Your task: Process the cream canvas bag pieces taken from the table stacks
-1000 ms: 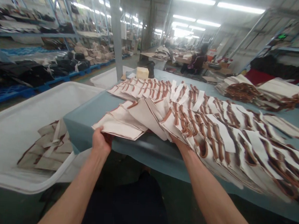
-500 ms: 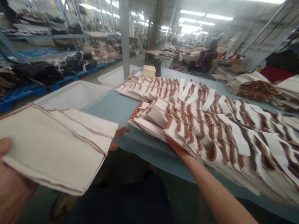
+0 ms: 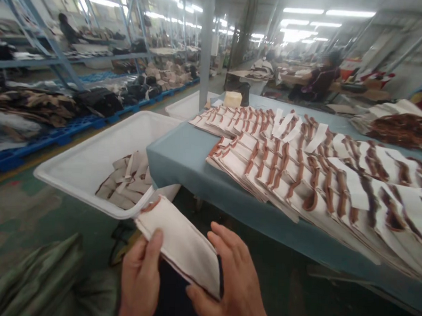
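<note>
A cream fabric panel (image 3: 185, 241) with brown edging slants in front of me below the table's edge, looking narrow and folded or turned. My left hand (image 3: 141, 272) is closed on its left end, thumb on top. At the other end my right hand (image 3: 235, 272) curves round the panel, with the thumb at the lower edge and the fingers at the upper one. Beyond, long overlapping rows of similar cream pieces (image 3: 267, 165) with brown edging and loops lie on the blue-covered table (image 3: 179, 149). White strips (image 3: 351, 184) lie across the rows.
A white plastic bin (image 3: 87, 158) holding cream pieces (image 3: 124, 184) stands against the table's left end. A grey post (image 3: 206, 49) rises behind it. A yellowish block (image 3: 233, 99) sits at the table's far edge. Green cloth (image 3: 45, 281) is at lower left. Another person (image 3: 319, 81) sits farther back.
My right hand has left the row on the table and come to the panel. The panel has moved from the left to the middle and looks narrower. The bin's contents now show.
</note>
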`<state>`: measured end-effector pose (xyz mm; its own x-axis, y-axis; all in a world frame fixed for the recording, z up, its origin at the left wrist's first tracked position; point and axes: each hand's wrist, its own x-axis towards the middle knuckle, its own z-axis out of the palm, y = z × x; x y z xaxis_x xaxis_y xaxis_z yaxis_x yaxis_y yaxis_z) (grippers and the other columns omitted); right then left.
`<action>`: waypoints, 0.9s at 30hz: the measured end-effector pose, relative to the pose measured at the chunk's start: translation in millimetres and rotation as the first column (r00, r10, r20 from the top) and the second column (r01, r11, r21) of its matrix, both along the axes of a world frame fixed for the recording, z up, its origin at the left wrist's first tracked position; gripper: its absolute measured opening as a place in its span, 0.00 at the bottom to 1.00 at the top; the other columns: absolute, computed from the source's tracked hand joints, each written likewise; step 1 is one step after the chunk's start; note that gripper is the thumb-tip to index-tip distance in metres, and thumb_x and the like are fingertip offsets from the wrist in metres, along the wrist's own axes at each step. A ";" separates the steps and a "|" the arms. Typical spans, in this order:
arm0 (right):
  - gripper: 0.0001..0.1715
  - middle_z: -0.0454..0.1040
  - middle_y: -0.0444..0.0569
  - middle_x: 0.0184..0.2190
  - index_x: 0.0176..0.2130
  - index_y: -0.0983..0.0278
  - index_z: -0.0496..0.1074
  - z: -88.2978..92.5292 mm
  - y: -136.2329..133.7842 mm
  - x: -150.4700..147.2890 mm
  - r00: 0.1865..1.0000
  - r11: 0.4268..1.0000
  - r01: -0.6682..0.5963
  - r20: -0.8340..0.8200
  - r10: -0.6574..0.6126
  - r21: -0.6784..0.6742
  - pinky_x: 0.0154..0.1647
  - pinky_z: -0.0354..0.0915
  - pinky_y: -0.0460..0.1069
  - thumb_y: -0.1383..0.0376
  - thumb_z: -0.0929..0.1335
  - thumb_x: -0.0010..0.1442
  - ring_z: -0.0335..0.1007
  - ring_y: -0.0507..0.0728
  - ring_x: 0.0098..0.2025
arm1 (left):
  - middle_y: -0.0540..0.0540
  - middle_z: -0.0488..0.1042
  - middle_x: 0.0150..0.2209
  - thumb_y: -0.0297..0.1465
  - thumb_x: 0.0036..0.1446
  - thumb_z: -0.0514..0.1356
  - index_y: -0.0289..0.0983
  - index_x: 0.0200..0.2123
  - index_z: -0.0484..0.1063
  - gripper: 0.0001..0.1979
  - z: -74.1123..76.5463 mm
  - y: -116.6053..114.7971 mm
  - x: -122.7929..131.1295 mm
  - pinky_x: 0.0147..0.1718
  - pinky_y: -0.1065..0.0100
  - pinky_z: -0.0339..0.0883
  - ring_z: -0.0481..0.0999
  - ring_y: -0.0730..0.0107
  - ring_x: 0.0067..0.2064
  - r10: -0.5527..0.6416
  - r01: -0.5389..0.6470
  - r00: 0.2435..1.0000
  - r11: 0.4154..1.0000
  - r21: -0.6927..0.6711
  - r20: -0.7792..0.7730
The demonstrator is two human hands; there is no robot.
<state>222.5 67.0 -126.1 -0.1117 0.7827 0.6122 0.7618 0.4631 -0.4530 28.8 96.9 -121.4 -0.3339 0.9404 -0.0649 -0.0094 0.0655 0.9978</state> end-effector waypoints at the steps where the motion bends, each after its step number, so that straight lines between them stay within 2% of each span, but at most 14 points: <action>1: 0.41 0.75 0.66 0.67 0.71 0.65 0.64 -1.2 -8.4 -10.5 1.000 1.000 0.018 0.010 -0.018 0.006 0.64 0.74 0.70 0.62 0.71 0.62 0.74 0.75 0.66 | 0.43 0.90 0.42 0.54 0.66 0.66 0.41 0.49 0.87 0.24 0.6 -11.6 8.6 0.44 0.57 0.86 0.88 0.43 0.47 -0.007 0.007 0.999 1.000 0.001 -0.038; 3: 0.41 0.80 0.66 0.61 0.69 0.66 0.66 -9.1 -17.6 -24.0 0.996 0.997 0.071 0.045 -0.072 0.025 0.55 0.79 0.68 0.71 0.68 0.57 0.80 0.73 0.58 | 0.42 0.90 0.47 0.52 0.68 0.64 0.42 0.50 0.88 0.23 3.3 -34.5 24.5 0.47 0.55 0.85 0.88 0.41 0.51 -0.065 0.068 0.991 0.997 0.024 -0.119; 5: 0.40 0.83 0.65 0.55 0.68 0.66 0.67 -18.3 -22.1 -26.6 0.989 0.990 0.131 0.061 -0.134 0.051 0.50 0.82 0.65 0.74 0.66 0.57 0.83 0.71 0.53 | 0.41 0.89 0.51 0.48 0.72 0.62 0.44 0.54 0.87 0.20 5.8 -54.6 38.5 0.50 0.54 0.85 0.87 0.41 0.54 -0.109 0.125 0.975 0.990 0.070 -0.192; 8: 0.32 0.84 0.63 0.54 0.67 0.65 0.69 -22.7 -31.1 -15.9 0.982 0.977 0.178 0.048 -0.184 0.115 0.50 0.83 0.62 0.73 0.65 0.66 0.85 0.68 0.53 | 0.38 0.86 0.57 0.40 0.75 0.58 0.46 0.60 0.84 0.19 5.7 -75.4 54.4 0.54 0.51 0.84 0.86 0.42 0.57 -0.134 0.189 0.947 0.967 0.168 -0.293; 11: 0.24 0.87 0.60 0.50 0.65 0.63 0.72 -17.7 -43.6 2.5 0.994 0.985 0.103 0.023 -0.107 0.137 0.47 0.84 0.56 0.70 0.64 0.73 0.88 0.64 0.48 | 0.36 0.83 0.61 0.35 0.74 0.59 0.49 0.64 0.80 0.20 1.6 -86.1 58.3 0.56 0.46 0.84 0.84 0.42 0.59 -0.192 0.329 0.886 0.902 0.278 -0.422; 14: 0.20 0.88 0.55 0.43 0.61 0.62 0.74 -14.5 -55.9 23.1 0.999 0.994 0.034 -0.009 -0.033 0.102 0.39 0.82 0.51 0.71 0.62 0.76 0.89 0.60 0.39 | 0.37 0.83 0.59 0.33 0.73 0.60 0.50 0.64 0.77 0.19 -1.6 -87.9 45.0 0.53 0.49 0.85 0.85 0.46 0.58 -0.198 0.415 0.833 0.841 0.346 -0.517; 16: 0.19 0.88 0.54 0.41 0.59 0.62 0.75 -15.7 -64.5 35.5 1.000 0.998 -0.002 -0.013 0.003 0.063 0.36 0.81 0.50 0.72 0.62 0.76 0.88 0.59 0.36 | 0.38 0.83 0.57 0.34 0.71 0.62 0.48 0.62 0.76 0.18 -2.0 -82.8 30.0 0.53 0.52 0.84 0.85 0.48 0.57 -0.101 0.353 0.819 0.864 0.358 -0.565; 18: 0.18 0.88 0.55 0.40 0.57 0.62 0.75 -18.5 -73.6 44.9 0.999 0.999 -0.048 0.001 0.048 0.022 0.36 0.81 0.50 0.72 0.61 0.76 0.88 0.60 0.37 | 0.37 0.82 0.59 0.36 0.69 0.64 0.44 0.61 0.74 0.19 -2.5 -74.2 16.2 0.56 0.49 0.81 0.83 0.47 0.59 -0.007 0.282 0.781 0.896 0.343 -0.624; 20: 0.18 0.88 0.56 0.40 0.56 0.63 0.76 -21.8 -82.3 50.7 0.997 0.997 -0.073 0.013 0.073 -0.018 0.36 0.81 0.51 0.71 0.61 0.77 0.88 0.60 0.36 | 0.38 0.82 0.58 0.36 0.68 0.65 0.42 0.61 0.74 0.19 -4.8 -66.9 7.7 0.59 0.50 0.79 0.83 0.47 0.59 -0.051 0.357 0.734 0.878 0.320 -0.677; 23: 0.18 0.88 0.56 0.39 0.54 0.62 0.78 -26.4 -92.0 54.0 0.998 0.994 -0.066 0.009 0.067 -0.088 0.36 0.81 0.52 0.69 0.61 0.77 0.87 0.61 0.36 | 0.44 0.85 0.48 0.31 0.68 0.64 0.43 0.52 0.76 0.10 -12.3 -66.8 4.8 0.57 0.57 0.79 0.86 0.55 0.50 -0.111 0.468 0.707 0.813 0.345 -0.698; 25: 0.18 0.88 0.55 0.39 0.54 0.61 0.79 -29.2 -96.1 53.8 0.998 0.990 -0.064 0.003 0.065 -0.127 0.37 0.81 0.52 0.68 0.61 0.77 0.87 0.61 0.36 | 0.45 0.84 0.45 0.28 0.68 0.62 0.43 0.49 0.75 0.08 -18.5 -72.8 5.9 0.56 0.59 0.79 0.86 0.59 0.47 -0.100 0.465 0.716 0.806 0.365 -0.690; 27: 0.18 0.87 0.55 0.38 0.54 0.61 0.79 -31.3 -98.0 51.8 0.998 0.985 -0.065 -0.006 0.065 -0.160 0.37 0.81 0.52 0.67 0.61 0.77 0.87 0.61 0.36 | 0.44 0.84 0.46 0.27 0.67 0.62 0.42 0.50 0.75 0.09 -23.6 -79.3 7.0 0.57 0.58 0.79 0.86 0.58 0.48 -0.081 0.446 0.721 0.815 0.371 -0.688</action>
<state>274.3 -31.0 -157.4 -0.1653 0.8616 0.4798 0.7323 0.4331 -0.5255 35.8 17.6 -145.0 0.1438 0.8302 0.5386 0.5517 -0.5190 0.6529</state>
